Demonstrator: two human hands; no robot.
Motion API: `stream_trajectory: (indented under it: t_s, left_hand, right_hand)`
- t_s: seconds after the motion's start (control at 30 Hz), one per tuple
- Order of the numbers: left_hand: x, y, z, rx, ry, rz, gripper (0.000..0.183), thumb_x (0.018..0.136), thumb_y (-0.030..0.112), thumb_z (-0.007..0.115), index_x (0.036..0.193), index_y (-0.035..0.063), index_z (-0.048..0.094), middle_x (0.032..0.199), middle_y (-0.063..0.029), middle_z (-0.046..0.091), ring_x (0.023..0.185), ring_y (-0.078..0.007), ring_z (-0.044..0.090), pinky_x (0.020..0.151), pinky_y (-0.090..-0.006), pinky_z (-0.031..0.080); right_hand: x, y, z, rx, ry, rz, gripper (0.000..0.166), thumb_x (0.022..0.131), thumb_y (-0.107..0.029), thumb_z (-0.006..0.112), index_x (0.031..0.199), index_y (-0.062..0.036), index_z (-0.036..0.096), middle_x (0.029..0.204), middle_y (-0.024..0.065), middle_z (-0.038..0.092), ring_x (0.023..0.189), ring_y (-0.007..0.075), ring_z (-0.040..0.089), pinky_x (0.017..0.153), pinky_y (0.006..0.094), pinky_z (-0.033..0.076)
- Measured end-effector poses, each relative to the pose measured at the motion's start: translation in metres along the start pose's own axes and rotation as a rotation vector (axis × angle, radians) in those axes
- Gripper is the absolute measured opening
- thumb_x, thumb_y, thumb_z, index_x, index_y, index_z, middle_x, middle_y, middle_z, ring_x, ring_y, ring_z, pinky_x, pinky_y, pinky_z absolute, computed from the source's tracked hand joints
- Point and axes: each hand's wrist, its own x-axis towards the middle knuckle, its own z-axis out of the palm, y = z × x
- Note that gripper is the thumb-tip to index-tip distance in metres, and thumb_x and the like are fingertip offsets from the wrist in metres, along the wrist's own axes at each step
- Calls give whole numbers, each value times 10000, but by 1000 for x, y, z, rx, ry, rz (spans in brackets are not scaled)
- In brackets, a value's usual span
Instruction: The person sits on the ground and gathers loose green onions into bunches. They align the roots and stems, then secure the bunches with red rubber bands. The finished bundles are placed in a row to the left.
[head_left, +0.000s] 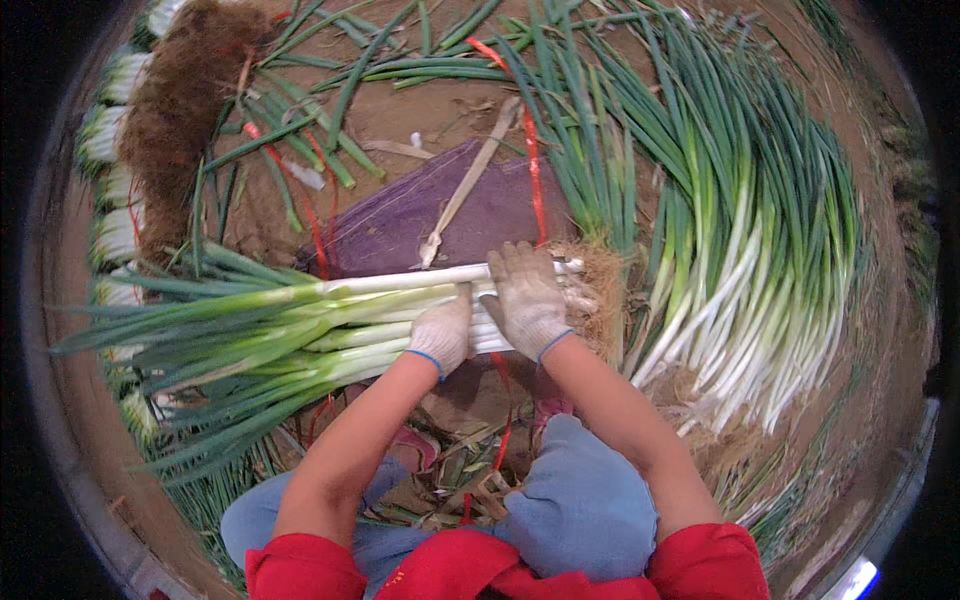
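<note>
A bundle of long green onions lies across in front of me, its leaves to the left and its roots to the right. My left hand, in a soiled knit glove, grips the white stalks from the near side; some fingers are hidden. Close to the root end, my right hand, gloved likewise, lies over the stalks with its fingers reaching across to the far side. Beneath the bundle spreads a purple cloth or sack. Strips of red plastic twine run across the cloth, partly under the bundle.
At right lies a large heap of green onions. Finished-looking bundles with brown roots line the left side. Cut leaves litter the soil beyond the cloth. A dry leaf strip rests on the cloth. My knees are close below.
</note>
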Motion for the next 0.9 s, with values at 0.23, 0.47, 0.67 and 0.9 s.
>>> stream_trajectory:
  t_s: [0.23,0.47,0.67,0.9]
  left_hand:
    - [-19,-36,0,-192,254,124,668,851,440,715,1342,27,530,1057,-227,695,956,-432,670,802,-495,527]
    - [-51,-101,-108,465,-36,-130,627,729,479,766,1198,94,606,1099,-182,691,1024,-362,670,881,-476,528]
    - [-12,-100,-152,477,-447,43,509,686,320,742,1103,40,661,1001,-189,720,981,-347,689,899,-436,532]
    - [20,-145,-135,-47,-675,64,575,775,333,811,1222,16,637,1089,-119,730,1009,-211,677,943,-373,517]
  right_hand:
    - [0,4,-6,76,71,-39,649,880,-413,651,1372,-18,500,1382,198,518,1334,382,424,1162,529,254]
    - [-7,10,1,123,224,-50,631,857,-397,682,1327,-1,540,1330,199,551,1308,387,456,1148,527,290]
    - [-8,12,9,178,256,-38,580,867,-384,671,1310,-23,570,1340,187,559,1314,373,465,1164,525,286]
    - [-7,17,5,193,221,-53,534,893,-430,637,1322,-116,584,1322,168,562,1318,361,458,1167,532,267]
